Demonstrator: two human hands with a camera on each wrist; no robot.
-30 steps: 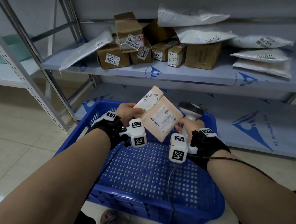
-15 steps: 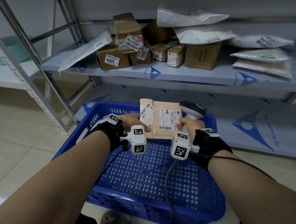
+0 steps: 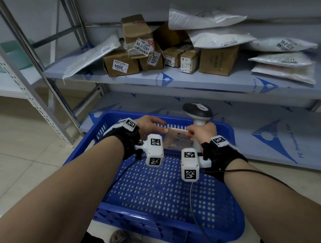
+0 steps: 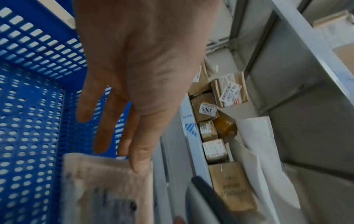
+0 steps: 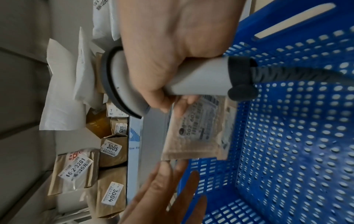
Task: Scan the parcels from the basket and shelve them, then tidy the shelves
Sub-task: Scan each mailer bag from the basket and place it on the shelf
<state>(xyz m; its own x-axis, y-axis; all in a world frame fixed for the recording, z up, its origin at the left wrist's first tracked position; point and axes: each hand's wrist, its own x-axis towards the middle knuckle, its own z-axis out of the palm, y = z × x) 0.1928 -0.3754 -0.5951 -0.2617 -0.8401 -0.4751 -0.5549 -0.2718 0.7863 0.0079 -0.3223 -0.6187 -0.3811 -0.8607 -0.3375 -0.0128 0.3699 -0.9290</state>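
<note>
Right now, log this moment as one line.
left hand open beside pink parcel | right hand grips scanner, pinches parcel | blue basket

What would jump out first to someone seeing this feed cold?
Front and centre, the blue basket with both hands over its far end: the right hand has its grip round the scanner and pinches a tan parcel, while the left hand is spread open beside it. Above, the shelf holds a messy heap of brown boxes and white mailers.
</note>
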